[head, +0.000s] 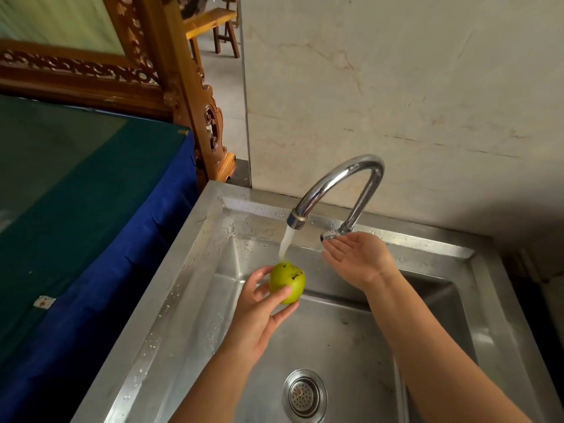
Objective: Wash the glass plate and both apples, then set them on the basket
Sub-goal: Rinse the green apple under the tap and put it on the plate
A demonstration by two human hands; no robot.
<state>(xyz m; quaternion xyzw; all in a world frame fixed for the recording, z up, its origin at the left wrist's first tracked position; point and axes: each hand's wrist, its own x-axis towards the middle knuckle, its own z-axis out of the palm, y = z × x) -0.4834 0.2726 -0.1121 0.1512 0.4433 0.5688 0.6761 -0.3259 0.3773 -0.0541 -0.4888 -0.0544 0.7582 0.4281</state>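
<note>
left of the square stainless steel sink (171, 288), a table draped in dark green and blue cloth (91, 209) is filling that side of the view, and a carved brown wooden frame (183, 87) is rising behind it, reaching down to the sink's far left corner. over the sink's left half, the left hand (259, 319) is gripping a round green apple with dark speckles near its top (288, 285), thumb lying across the near face and fingers curled around the left and underside, palm turned toward the fruit. the apple is hanging above the basin floor, not touching the steel, directly under the spout of the curved chrome faucet (341, 184). a white stream of running water (287, 242) is falling from that spout and landing on the apple's top. droplets are beading along the sink's left and back rims. near the sink's front edge, the round perforated metal drain strainer (305, 395) is sitting in the basin floor. toward the sink's back rim, the right hand (360, 261) is spreading flat and open, palm up, fingers straight and holding nothing, its fingertips just beside the faucet's short chrome lever (329, 236); whether they are touching it cannot be told. behind the sink, a pale marbled wall (412, 87) is standing.
</note>
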